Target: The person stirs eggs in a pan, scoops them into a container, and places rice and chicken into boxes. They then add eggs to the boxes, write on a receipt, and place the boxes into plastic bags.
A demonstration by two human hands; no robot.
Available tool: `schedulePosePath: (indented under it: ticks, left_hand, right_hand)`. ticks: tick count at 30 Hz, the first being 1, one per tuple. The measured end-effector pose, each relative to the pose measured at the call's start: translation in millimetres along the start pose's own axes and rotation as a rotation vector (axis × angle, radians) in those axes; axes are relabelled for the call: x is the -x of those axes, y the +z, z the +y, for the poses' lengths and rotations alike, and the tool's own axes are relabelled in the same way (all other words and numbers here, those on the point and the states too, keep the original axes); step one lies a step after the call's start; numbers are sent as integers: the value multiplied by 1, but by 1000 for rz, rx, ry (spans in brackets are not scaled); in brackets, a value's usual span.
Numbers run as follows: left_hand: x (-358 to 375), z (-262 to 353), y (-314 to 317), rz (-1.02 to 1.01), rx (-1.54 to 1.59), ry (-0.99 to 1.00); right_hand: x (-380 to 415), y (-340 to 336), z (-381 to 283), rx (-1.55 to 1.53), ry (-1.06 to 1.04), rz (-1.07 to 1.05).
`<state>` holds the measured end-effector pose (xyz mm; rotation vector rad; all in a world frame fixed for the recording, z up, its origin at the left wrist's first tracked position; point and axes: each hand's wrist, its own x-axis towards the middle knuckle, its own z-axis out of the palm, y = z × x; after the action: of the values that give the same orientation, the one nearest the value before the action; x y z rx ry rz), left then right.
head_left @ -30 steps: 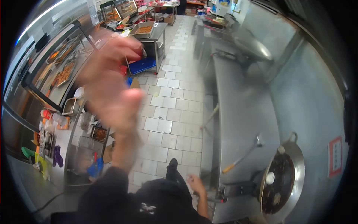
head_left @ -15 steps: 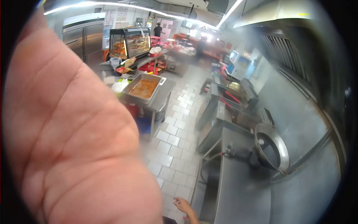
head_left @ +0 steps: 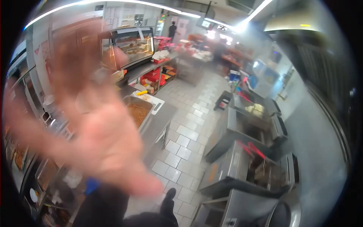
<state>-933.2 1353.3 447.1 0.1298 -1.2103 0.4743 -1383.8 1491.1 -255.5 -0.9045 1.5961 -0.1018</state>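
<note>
Close to the camera, my left hand shows its palm, with the fingers spread and blurred by motion. I see nothing held in it. Behind it is a metal tray of brown food, partly covered by the hand. A white board lies beside the tray, with a yellow-handled tool near it. Whether my hand touches anything cannot be made out, but it appears to be in the air. My right hand is out of view.
Fryers with red-handled baskets line the right side, and a wok sits at the bottom right. A glass display case stands on the left counter. A person is far back. A tiled aisle runs between.
My left hand has moved away from the camera, so its spread fingers now show. The view has turned and tilted. My right hand, low in the earlier view, has gone out of sight.
</note>
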Motion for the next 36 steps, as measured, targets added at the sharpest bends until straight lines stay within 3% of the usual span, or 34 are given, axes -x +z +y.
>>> schedulePosePath:
  ticks: [2, 3, 4, 5, 6, 7, 8, 9, 11, 13, 14, 15, 17, 18, 20, 22, 24, 26, 29, 34, 36]
  left_hand:
    - [67, -61, 10, -115, -78, -304]
    - [109, -89, 17, -244, -151, -589]
    - [156, -119, 21, -412, -254, -858]
    - [207, -159, 17, -571, -153, -1059]
    - [263, -187, 8, -718, -157, -1225]
    - [326, -201, -3, -857, -149, -1398]
    - [395, -204, -24, -982, -147, -1445]
    - [425, -198, -32, -1040, -148, -1495]
    - [461, -205, -48, -1567, 57, -1607]
    - [504, -226, -60, -1431, 152, -1916]
    - [505, -251, -62, -1211, 53, -1853]
    - [513, -281, -67, -1188, 63, -1857]
    - [519, -357, -75, -747, -68, -2030]
    - [516, -405, -82, -708, -38, -2005]
    - [540, -503, -102, -949, -208, -1821]
    - [546, -607, -109, -1009, -428, -1749]
    - [529, -716, -112, -1024, -495, -1571]
    - [502, -819, -111, -923, -459, -1575]
    - [483, -943, -114, -783, -422, -1592]
    - [553, -1079, -174, -436, -390, -1657]
    - [577, -1129, -229, -385, -587, -1611]
  right_hand:
    - [-103, -27, -45, -40, -103, -41]
    - [-148, -37, -88, -165, -361, -114]
    - [-201, -45, -136, 4, -43, -59]
    - [-157, -43, -254, 99, -163, -128]
    - [-190, -43, -309, 162, -232, -207]
    - [-208, -40, -372, 40, -175, -298]
    - [-220, -32, -430, -20, -172, -215]
    - [-252, -31, -481, 31, -169, -274]
    - [-305, -32, -574, 62, -296, -332]
    - [-345, -27, -670, 95, -378, -350]
    - [-367, -30, -706, 151, -403, -342]
    - [-389, -34, -728, 170, -396, -336]
    - [-449, -45, -769, 225, -441, -344]
    - [-519, -58, -764, 395, -456, -404]
    - [-511, -85, -802, 475, -236, -374]
    - [-547, -121, -824, 618, -38, -424]
    - [-573, -153, -851, 552, -22, -343]
    - [-618, -184, -869, 299, 75, -371]
    - [-652, -205, -928, 198, 134, -271]
    - [-754, -201, -1023, 233, 221, -296]
    - [-799, -190, -1082, 306, 231, -342]
